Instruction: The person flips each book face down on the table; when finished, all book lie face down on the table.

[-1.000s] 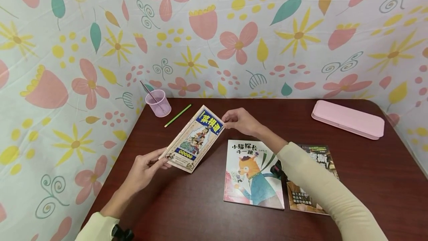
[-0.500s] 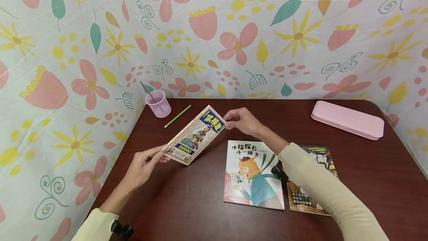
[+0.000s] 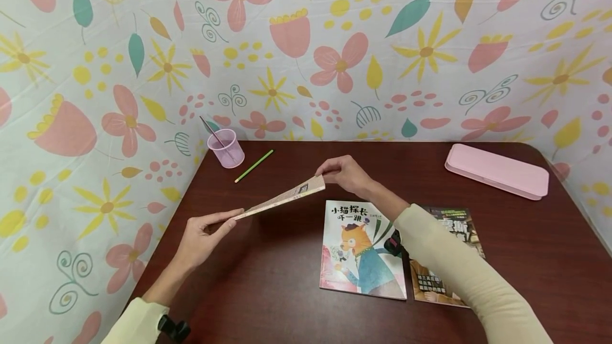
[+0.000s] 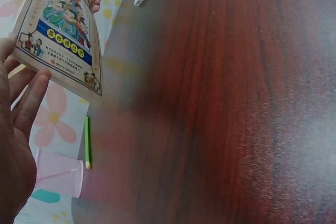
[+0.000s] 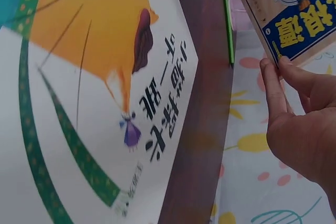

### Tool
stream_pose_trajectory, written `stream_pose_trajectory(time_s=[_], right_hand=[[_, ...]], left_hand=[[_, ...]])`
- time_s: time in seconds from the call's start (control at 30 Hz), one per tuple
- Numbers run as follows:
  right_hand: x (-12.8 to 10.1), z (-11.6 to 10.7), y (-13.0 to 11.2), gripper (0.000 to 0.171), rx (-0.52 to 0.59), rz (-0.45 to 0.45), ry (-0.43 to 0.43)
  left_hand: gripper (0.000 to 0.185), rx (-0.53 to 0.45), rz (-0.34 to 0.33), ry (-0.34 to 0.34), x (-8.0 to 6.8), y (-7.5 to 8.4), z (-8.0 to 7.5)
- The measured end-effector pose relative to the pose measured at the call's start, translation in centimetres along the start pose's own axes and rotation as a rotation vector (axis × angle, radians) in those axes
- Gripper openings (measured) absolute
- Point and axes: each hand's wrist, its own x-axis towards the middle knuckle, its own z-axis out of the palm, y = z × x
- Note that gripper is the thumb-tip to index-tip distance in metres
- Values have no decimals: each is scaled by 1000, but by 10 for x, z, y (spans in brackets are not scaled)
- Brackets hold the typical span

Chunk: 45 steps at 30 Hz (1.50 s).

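A thin book (image 3: 282,198) with a blue-and-yellow title and cartoon figures on its cover (image 4: 68,17) is held above the table, almost edge-on in the head view. My left hand (image 3: 203,235) pinches its left end between thumb and fingers. At the opposite end my right hand (image 3: 346,175) pinches a corner by the title, thumb and fingertips on the edge (image 5: 281,66). Below my right forearm lies a picture book (image 3: 360,259) with an orange cat on its white cover. Beside it a dark-covered book (image 3: 442,285) is partly hidden by the sleeve.
A pink mesh pen cup (image 3: 227,148) with a thin stick in it stands at the back left, a green pencil (image 3: 254,165) lying beside it. Toward the back right is a pink pencil case (image 3: 497,170). A flower-patterned sheet (image 3: 306,68) borders the dark wooden table (image 3: 268,301).
The held book has tilted from showing its front cover to nearly edge-on in the head view. Both hands keep their grip and have shifted only slightly.
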Motion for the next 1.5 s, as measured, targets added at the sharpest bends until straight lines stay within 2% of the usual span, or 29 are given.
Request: stream_pose_trajectory(time_s=[0.23,0.47,0.67,0.8,1.0,1.13,1.33,1.5], right_hand=[[4,11,3,14,2,122,17],[10,20,10,18,-34,185,4],[14,21,12,23,45,238,-54],[16,22,14,24,30,220,-63],[20,25,20,31,20,183,-74],[22,26,22,34,25,173,-79],[27,29,26,29,7,172,-51],[33,34,28,26,-23,160,-26]], left_hand=[[32,81,12,-5,-9,-6,4],[29,153,95,-54,-16,-13,9],[28,206,136,-96,-18,-18,14],[28,232,168,-139,-19,-23,20],[28,335,294,-195,-23,-35,31],[29,374,332,-233,-26,-41,37],[33,419,334,-241,-28,-44,43],[40,428,281,-254,-30,-47,46]])
